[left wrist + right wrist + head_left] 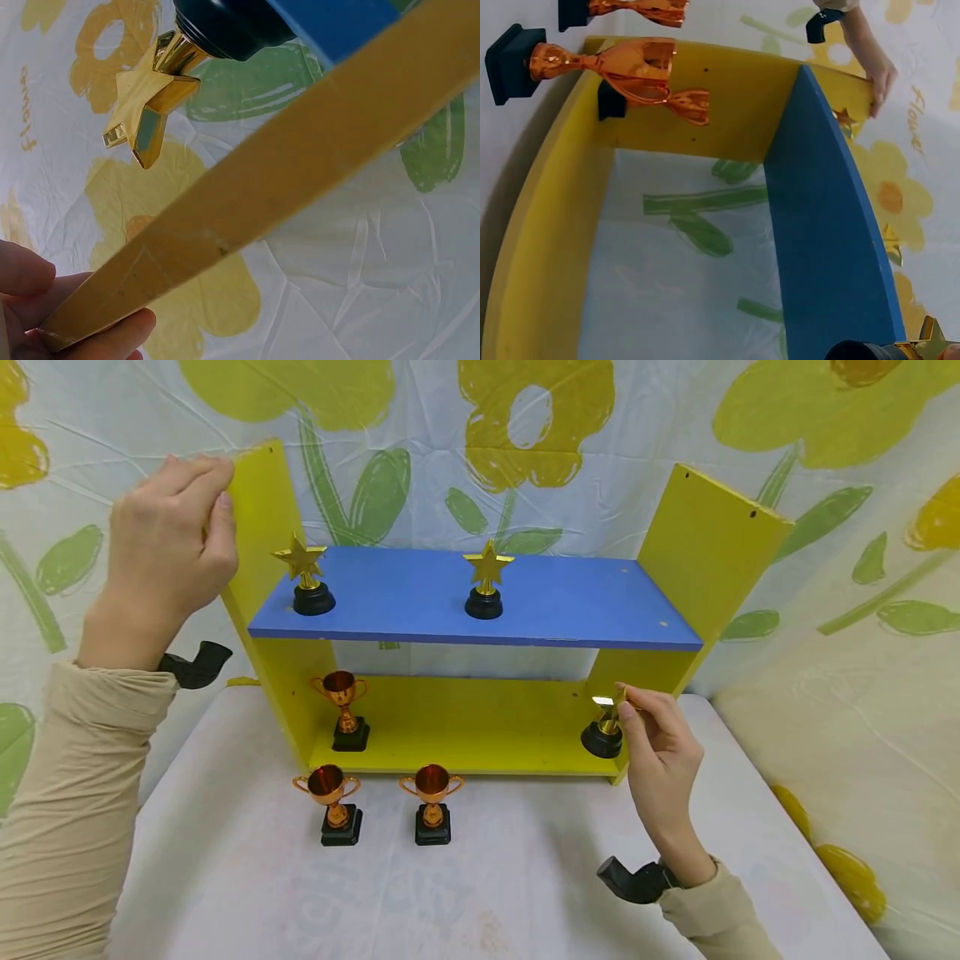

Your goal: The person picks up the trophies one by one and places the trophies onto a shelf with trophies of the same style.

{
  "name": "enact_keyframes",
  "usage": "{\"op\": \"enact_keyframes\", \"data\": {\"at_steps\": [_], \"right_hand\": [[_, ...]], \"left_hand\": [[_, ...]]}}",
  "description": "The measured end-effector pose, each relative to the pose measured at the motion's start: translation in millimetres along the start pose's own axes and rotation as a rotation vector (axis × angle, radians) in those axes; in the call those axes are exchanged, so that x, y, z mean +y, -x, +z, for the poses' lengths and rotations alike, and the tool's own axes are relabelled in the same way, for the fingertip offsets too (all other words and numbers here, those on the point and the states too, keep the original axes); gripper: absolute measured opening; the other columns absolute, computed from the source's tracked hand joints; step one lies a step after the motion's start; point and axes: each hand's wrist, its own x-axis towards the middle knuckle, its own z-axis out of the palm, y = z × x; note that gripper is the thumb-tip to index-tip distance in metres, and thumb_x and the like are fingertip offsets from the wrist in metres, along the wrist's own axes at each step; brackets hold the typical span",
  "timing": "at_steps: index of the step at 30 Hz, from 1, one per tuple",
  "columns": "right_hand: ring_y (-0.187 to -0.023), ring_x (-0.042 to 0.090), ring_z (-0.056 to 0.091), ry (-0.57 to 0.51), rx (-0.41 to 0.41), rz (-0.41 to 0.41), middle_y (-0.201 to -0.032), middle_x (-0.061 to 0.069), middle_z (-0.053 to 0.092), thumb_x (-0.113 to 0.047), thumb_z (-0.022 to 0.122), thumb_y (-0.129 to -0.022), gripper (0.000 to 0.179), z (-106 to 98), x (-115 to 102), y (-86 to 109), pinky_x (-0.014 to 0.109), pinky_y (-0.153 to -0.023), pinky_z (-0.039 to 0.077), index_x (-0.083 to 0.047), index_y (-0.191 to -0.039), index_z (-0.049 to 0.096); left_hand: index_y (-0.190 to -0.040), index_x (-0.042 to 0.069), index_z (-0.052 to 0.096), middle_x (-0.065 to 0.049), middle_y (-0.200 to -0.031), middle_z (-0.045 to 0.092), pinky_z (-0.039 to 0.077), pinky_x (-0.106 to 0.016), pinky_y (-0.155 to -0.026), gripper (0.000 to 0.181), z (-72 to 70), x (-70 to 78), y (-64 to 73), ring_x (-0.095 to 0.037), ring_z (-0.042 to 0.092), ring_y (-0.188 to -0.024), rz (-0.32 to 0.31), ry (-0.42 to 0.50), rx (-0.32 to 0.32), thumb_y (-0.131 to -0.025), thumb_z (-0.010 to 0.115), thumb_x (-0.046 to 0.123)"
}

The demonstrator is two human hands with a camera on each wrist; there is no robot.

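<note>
At the right grip (663,756): thumb and fingers are pinching a gold star trophy (602,741) by its star.
Gold star trophy: it is appearing at the right end of the yellow lower board (465,718); whether it is touching the board, one cannot tell.
Trophy's base: seems to be leaning slightly; levelling it before release, clear of the right side panel (712,539), should suit best.
Left grip (172,535): fingers are clasping the left side panel (266,493) near its top, probably steadying it.
Desk (525,893): two copper cups (432,803) are standing before the board.
Backdrop cloth (420,410): sideways writing (917,120) is reading "Flower".
Brands: none are showing legibly.
</note>
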Motion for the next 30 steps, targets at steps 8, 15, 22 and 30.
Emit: {"op": "enact_keyframes", "data": {"at_steps": [8,15,22,30], "right_hand": [[-0.089,0.015,0.061,0.051,0.006,-0.015,-0.108,0.015,0.065,0.012,0.057,-0.093,0.022,-0.6,-5.1,-10.7,0.016,-0.08,0.051,0.015,-0.114,0.065],[-0.09,0.016,0.063,0.007,0.005,-0.035,-0.108,0.017,0.064,0.013,0.056,-0.093,0.022,0.2,-7.1,-17.5,0.018,-0.081,0.051,0.015,-0.113,0.066],[-0.09,0.017,0.063,0.018,0.004,-0.041,-0.108,0.013,0.065,0.01,0.057,-0.094,0.022,-0.4,-11.9,-25.2,0.018,-0.083,0.052,0.014,-0.114,0.066],[-0.088,0.019,0.063,-0.022,0.024,-0.053,-0.106,0.009,0.064,0.011,0.056,-0.094,0.023,-2.4,-17.5,-36.7,0.02,-0.082,0.052,0.015,-0.114,0.065]], "left_hand": [[-0.117,-0.005,0.069,-0.019,-0.12,0.068,0.04,-0.046,-0.11,0.039,0.1,-0.2,-0.2,-0.042,0.062,-0.113,-0.003,-0.004,-0.005,-0.096,0.043,0.015],[-0.117,-0.005,0.069,-0.019,-0.121,0.068,0.04,-0.046,-0.109,0.039,-0.6,0.3,0.6,-0.042,0.062,-0.113,-0.005,-0.002,-0.005,-0.096,0.043,0.015],[-0.117,-0.005,0.069,-0.019,-0.12,0.068,0.04,-0.045,-0.11,0.039,-0.1,0.1,0.8,-0.042,0.062,-0.113,-0.007,0.001,-0.003,-0.096,0.043,0.014],[-0.118,-0.005,0.069,-0.019,-0.121,0.068,0.039,-0.045,-0.11,0.039,0.0,0.8,0.7,-0.042,0.062,-0.114,-0.004,0.003,-0.003,-0.096,0.043,0.014]]}}
